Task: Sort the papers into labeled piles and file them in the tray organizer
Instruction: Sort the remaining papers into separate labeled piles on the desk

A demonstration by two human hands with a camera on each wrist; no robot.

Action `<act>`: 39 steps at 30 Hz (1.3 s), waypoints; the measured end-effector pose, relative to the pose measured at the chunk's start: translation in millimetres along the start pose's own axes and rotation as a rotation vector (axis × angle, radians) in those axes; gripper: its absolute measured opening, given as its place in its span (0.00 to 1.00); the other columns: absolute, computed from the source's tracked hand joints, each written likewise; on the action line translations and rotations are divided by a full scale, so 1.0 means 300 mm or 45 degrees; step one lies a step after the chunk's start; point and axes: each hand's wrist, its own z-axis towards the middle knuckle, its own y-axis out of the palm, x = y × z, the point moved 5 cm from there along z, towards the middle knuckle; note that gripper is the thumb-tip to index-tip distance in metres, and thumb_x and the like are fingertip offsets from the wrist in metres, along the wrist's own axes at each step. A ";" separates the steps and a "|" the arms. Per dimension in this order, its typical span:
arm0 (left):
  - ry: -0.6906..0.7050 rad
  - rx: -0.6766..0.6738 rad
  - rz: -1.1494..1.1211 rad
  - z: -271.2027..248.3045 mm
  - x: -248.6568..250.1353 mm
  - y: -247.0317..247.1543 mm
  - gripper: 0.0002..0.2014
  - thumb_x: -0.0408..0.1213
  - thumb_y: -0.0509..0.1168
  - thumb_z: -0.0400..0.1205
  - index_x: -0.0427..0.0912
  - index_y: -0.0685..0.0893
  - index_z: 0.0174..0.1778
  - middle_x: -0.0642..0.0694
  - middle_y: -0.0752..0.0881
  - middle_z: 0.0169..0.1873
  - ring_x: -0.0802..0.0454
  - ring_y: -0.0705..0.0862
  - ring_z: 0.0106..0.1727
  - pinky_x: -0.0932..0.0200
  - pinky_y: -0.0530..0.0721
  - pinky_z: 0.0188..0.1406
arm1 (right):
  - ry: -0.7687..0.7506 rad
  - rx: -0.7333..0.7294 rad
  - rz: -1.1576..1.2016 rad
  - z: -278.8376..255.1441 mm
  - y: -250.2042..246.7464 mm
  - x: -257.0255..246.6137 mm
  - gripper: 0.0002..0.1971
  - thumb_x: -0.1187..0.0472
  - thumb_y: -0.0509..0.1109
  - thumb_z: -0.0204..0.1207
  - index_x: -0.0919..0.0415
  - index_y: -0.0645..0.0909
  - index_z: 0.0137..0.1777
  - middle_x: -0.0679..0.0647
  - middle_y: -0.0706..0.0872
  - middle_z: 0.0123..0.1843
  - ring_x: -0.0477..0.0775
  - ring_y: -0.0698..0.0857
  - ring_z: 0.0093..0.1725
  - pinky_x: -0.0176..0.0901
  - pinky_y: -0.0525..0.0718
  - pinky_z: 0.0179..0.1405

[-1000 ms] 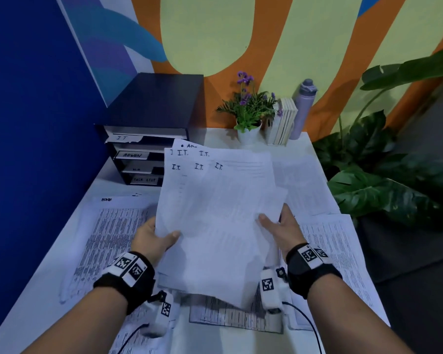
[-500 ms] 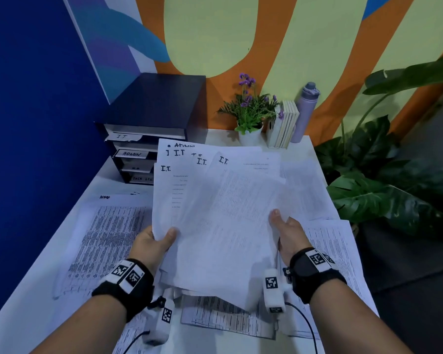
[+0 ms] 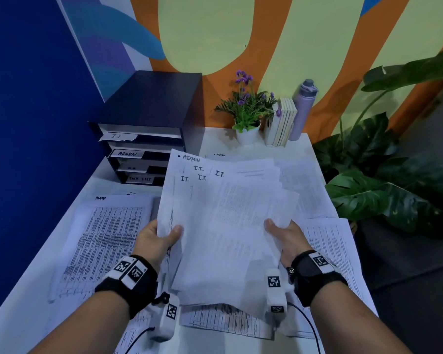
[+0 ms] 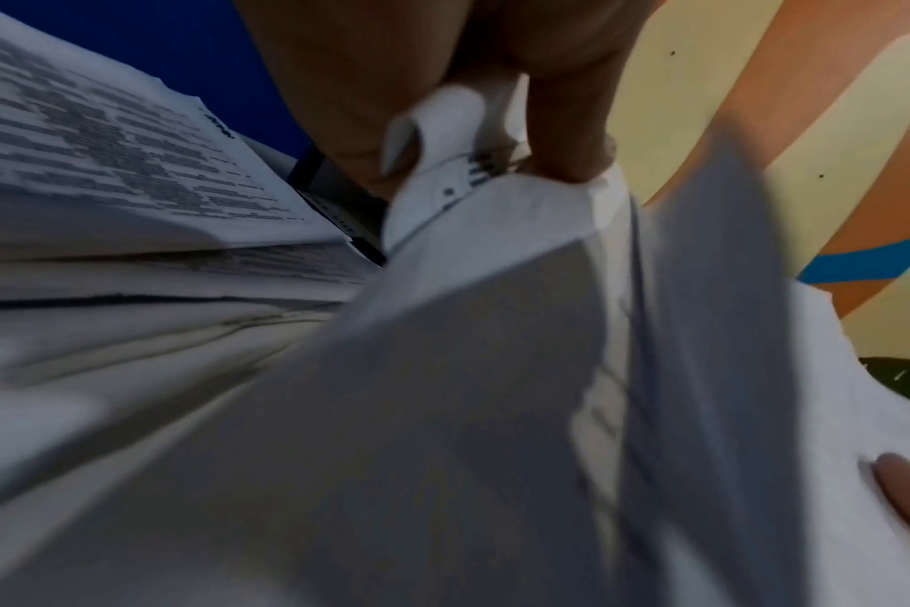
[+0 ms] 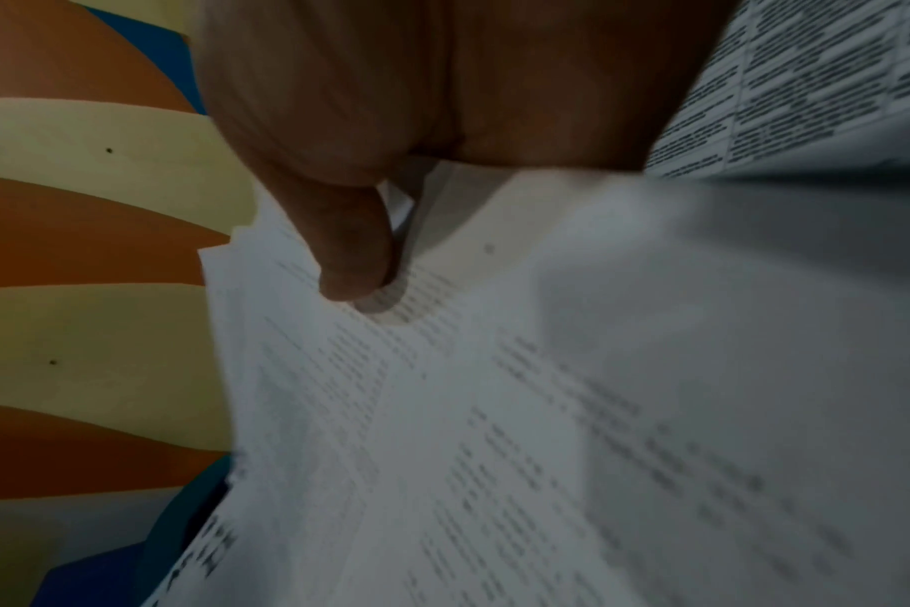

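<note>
From the head view, a fanned stack of papers (image 3: 228, 226), several marked "I.T." and one "ADMIN", was held above the white tabletop (image 3: 113, 180); the left hand (image 3: 155, 240) gripped its left edge, thumb on top; the right hand (image 3: 285, 237) gripped its right edge; a dark tray organizer (image 3: 149, 129) with labeled trays stood at the back left; more printed sheets (image 3: 100, 241) lay flat below. From the left wrist, fingers (image 4: 567, 123) pinched curled sheets. From the right wrist, a thumb (image 5: 349, 246) pressed on the top page.
</note>
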 end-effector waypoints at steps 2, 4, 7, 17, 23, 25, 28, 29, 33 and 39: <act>0.017 0.108 0.114 0.020 -0.008 -0.030 0.11 0.37 0.74 0.78 0.39 0.85 0.54 0.37 0.90 0.50 0.38 0.89 0.51 0.45 0.86 0.53 | 0.005 0.068 -0.042 0.005 -0.007 0.016 0.16 0.66 0.71 0.79 0.67 0.78 0.66 0.64 0.88 0.60 0.63 0.88 0.57 0.59 0.86 0.57; -0.005 0.232 0.442 0.041 -0.037 -0.083 0.20 0.48 0.68 0.81 0.38 0.82 0.63 0.36 0.86 0.58 0.37 0.85 0.58 0.43 0.84 0.59 | 0.001 0.129 -0.076 0.009 -0.012 0.030 0.24 0.62 0.74 0.77 0.67 0.74 0.71 0.61 0.86 0.63 0.61 0.87 0.59 0.54 0.85 0.57; -0.081 0.304 0.790 0.065 -0.091 -0.166 0.17 0.43 0.66 0.83 0.36 0.79 0.63 0.35 0.86 0.53 0.38 0.85 0.49 0.45 0.85 0.53 | -0.009 0.155 -0.098 0.019 -0.023 0.051 0.29 0.58 0.77 0.73 0.66 0.73 0.72 0.60 0.84 0.67 0.60 0.85 0.62 0.62 0.81 0.65; 0.049 -0.212 0.262 0.038 0.002 -0.006 0.18 0.41 0.61 0.86 0.48 0.73 0.73 0.53 0.80 0.67 0.47 0.79 0.69 0.43 0.75 0.71 | -0.153 -0.053 -0.058 -0.022 0.079 -0.041 0.12 0.65 0.72 0.78 0.61 0.83 0.60 0.58 0.91 0.56 0.61 0.89 0.57 0.61 0.84 0.61; 0.215 -0.049 0.134 0.025 0.117 0.030 0.14 0.25 0.72 0.77 0.46 0.85 0.54 0.47 0.92 0.48 0.48 0.90 0.50 0.46 0.88 0.54 | -0.276 0.008 -0.042 -0.015 0.068 -0.093 0.17 0.65 0.74 0.77 0.58 0.81 0.65 0.54 0.90 0.59 0.58 0.88 0.60 0.58 0.83 0.63; 0.200 -0.021 0.054 0.014 0.129 0.027 0.14 0.26 0.75 0.74 0.43 0.86 0.53 0.46 0.92 0.46 0.47 0.91 0.49 0.48 0.88 0.52 | -0.227 -0.018 0.018 -0.026 0.058 -0.086 0.14 0.68 0.72 0.78 0.61 0.82 0.63 0.58 0.90 0.57 0.60 0.89 0.58 0.57 0.85 0.59; 0.193 0.007 0.012 0.008 0.131 0.021 0.14 0.28 0.76 0.74 0.40 0.86 0.54 0.44 0.92 0.47 0.45 0.91 0.49 0.46 0.87 0.54 | -0.199 -0.038 0.064 -0.042 0.048 -0.063 0.07 0.66 0.75 0.75 0.65 0.82 0.51 0.60 0.90 0.51 0.59 0.90 0.49 0.56 0.87 0.53; 0.191 0.026 0.018 0.005 0.133 0.019 0.13 0.28 0.75 0.75 0.40 0.86 0.54 0.43 0.92 0.47 0.45 0.90 0.48 0.46 0.88 0.53 | -0.177 -0.005 0.060 -0.044 0.041 -0.054 0.15 0.60 0.80 0.70 0.65 0.79 0.47 0.60 0.87 0.47 0.58 0.88 0.46 0.58 0.87 0.54; 0.268 0.079 0.056 -0.016 0.151 0.010 0.34 0.29 0.75 0.75 0.54 0.71 0.74 0.49 0.85 0.61 0.56 0.86 0.57 0.48 0.83 0.60 | -0.182 -0.006 0.053 -0.029 0.027 -0.036 0.24 0.52 0.85 0.62 0.61 0.76 0.50 0.55 0.81 0.44 0.55 0.83 0.46 0.62 0.81 0.62; 0.512 -0.030 0.333 -0.066 0.191 0.021 0.40 0.30 0.70 0.80 0.71 0.61 0.78 0.68 0.65 0.73 0.70 0.61 0.76 0.58 0.62 0.74 | -0.180 0.015 0.151 -0.055 0.035 -0.067 0.13 0.74 0.67 0.79 0.70 0.81 0.62 0.67 0.87 0.59 0.67 0.87 0.59 0.61 0.85 0.59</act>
